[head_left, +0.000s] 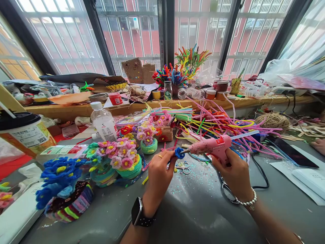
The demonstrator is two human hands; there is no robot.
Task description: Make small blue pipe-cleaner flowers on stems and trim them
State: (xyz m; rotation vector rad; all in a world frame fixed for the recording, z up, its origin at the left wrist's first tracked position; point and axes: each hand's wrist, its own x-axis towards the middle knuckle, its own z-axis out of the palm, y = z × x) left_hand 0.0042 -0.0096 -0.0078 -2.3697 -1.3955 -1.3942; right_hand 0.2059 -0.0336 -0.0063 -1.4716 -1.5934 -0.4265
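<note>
My left hand pinches a small blue pipe-cleaner flower between fingertips and thumb, above the grey table. My right hand grips the handle of a pink glue gun. The gun's nozzle touches the blue flower, and a clear glue stick juts from its rear. Small scissors lie on the table just under the two hands. A black watch sits on my left wrist and a bead bracelet on my right.
Baskets of pink flowers and blue flowers stand at left. Loose pipe cleaners, a water bottle, a lidded drink cup, a twine ball, a phone. A cluttered wooden sill runs behind. Another person's hand at far right.
</note>
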